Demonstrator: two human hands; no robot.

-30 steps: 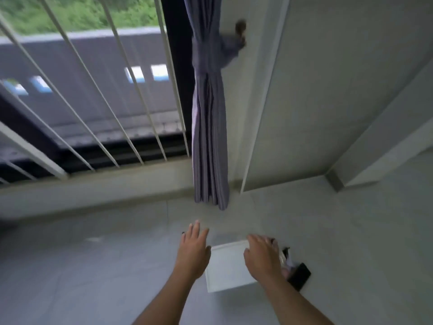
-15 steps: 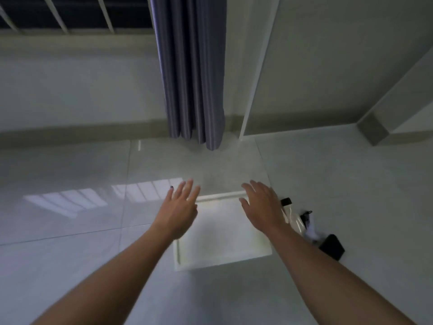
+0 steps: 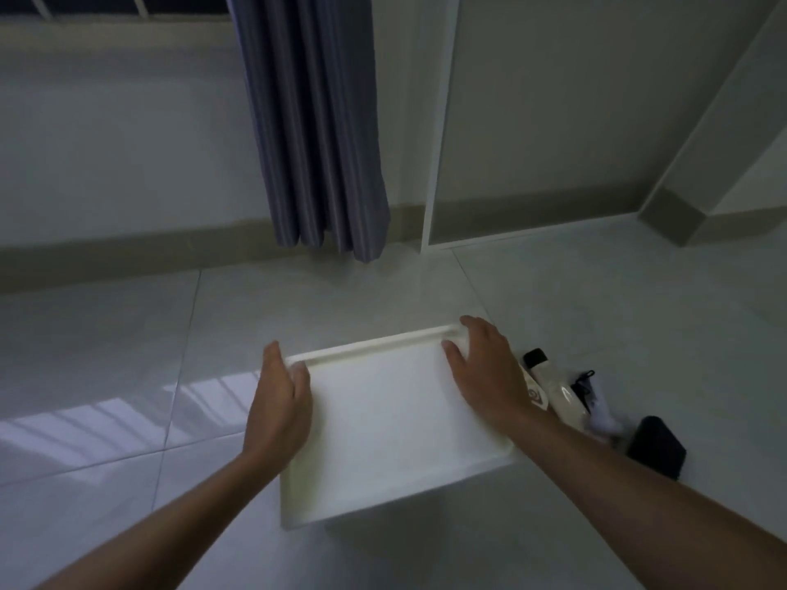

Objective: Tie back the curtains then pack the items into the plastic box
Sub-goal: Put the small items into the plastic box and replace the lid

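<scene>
Head view, looking down at pale glossy floor tiles [image 3: 127,334]. A white rectangular plastic box lid [image 3: 396,423] sits in the middle of the floor, w/ a raised rim along its far edge; the box body under it can't be made out properly, only a white side showing at the near right corner.

Left hand [image 3: 279,402] is on the lid's left edge, thumb on top near the far left corner, fingers wrapped over the side, so it grips the lid. Right hand [image 3: 489,376] is on the far right corner, thumb lying on the top surface, fingers curled over the right edge, also gripping the lid. Both forearms reach in from the near side.

Just right of the lid, on the floor: a clear plastic bottle w/ black cap [image 3: 553,389] lying on its side, partly hidden behind the right hand; a small white item w/ black cord [image 3: 596,402] next to it, too blurred to identify; and a flat black rectangular object [image 3: 658,447] furthest right and nearest.

Far side: grey-purple pleated curtain [image 3: 315,121] hangs gathered in a bunch, hem just above the floor, against the white wall. White door frame [image 3: 438,142] stands right of it.
</scene>
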